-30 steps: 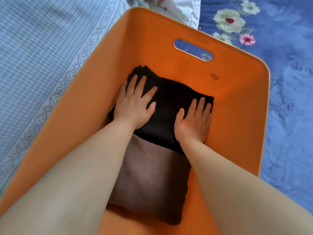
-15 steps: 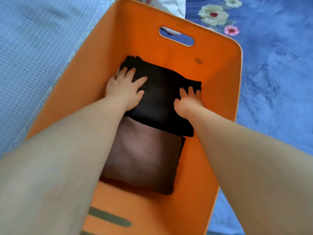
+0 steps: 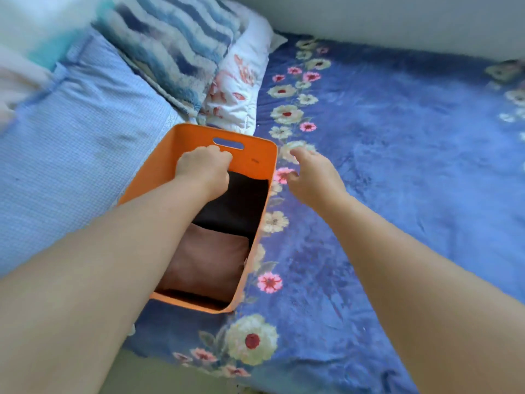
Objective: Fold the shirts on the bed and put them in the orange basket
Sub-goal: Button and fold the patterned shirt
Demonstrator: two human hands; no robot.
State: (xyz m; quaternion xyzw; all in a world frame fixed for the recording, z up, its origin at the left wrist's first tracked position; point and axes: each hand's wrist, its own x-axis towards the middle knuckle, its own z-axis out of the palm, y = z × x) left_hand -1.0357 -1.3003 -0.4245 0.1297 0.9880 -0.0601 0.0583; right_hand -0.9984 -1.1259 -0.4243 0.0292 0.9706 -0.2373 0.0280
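Orange basket (image 3: 257,162): smooth matt plastic. Black shirt (image 3: 241,203) and brown shirt (image 3: 210,260): soft matt cloth. Floral blanket (image 3: 397,166): plush fleece. Striped pillow (image 3: 176,46): fuzzy.

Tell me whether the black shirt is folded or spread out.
Folded. The black shirt lies as a compact rectangle inside the orange basket, overlapping a folded brown shirt.
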